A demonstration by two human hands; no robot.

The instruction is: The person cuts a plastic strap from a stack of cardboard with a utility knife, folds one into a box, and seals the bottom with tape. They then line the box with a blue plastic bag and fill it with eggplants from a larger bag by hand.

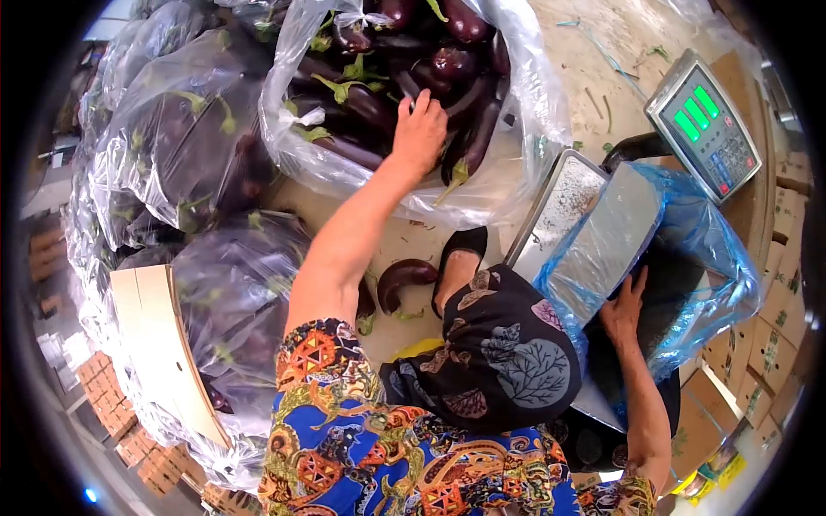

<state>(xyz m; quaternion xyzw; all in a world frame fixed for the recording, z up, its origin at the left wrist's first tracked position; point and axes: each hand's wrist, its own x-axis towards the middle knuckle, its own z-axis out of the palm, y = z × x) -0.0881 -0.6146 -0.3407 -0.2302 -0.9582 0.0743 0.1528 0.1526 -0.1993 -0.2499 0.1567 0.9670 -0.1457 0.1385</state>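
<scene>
My left hand (420, 133) reaches into a large clear plastic bag (538, 112) full of dark purple eggplants (370, 107) with green stems. Its fingers curl down around an eggplant (406, 83) near the middle of the pile. On the right, my right hand (624, 308) is inside a box lined with blue plastic (723, 249), fingers stretched and apart against the dark interior. What lies deeper in that box is too dark to make out. The box stands on the metal platform of a scale (564, 202), whose display (701, 125) shows green digits.
Several filled clear bags of eggplants (202, 112) crowd the left side, with a cardboard flap (163, 344) beside them. A loose curved eggplant (404, 279) lies on the floor near my foot (460, 267). Stacked cartons (779, 301) line the far right.
</scene>
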